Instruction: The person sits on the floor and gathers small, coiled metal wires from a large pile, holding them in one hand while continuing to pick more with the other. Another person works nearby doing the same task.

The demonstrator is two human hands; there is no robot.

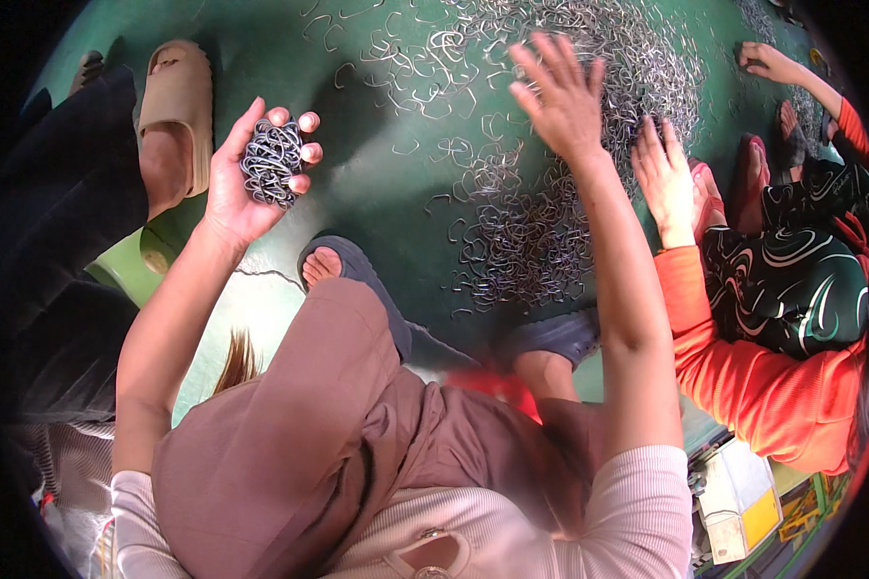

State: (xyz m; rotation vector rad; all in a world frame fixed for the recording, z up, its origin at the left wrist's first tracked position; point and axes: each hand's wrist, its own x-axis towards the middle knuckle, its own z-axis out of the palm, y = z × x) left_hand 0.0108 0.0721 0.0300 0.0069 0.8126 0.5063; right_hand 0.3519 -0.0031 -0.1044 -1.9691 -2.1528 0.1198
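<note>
A tight bundle of metal clips is gripped in the left hand, raised well left of the pile of loose clips spread on the green floor. The right hand is held wide, fingers spread, over the pile. Just right of the pile, a co-worker's hand is laid flat. A white and yellow box is seen far below the pile, at the lower right.

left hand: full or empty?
Full. The left hand is palm-up, fingers curled around a tight stack of metal clips. The right hand is spread open above the loose clip pile on the green floor.
</note>
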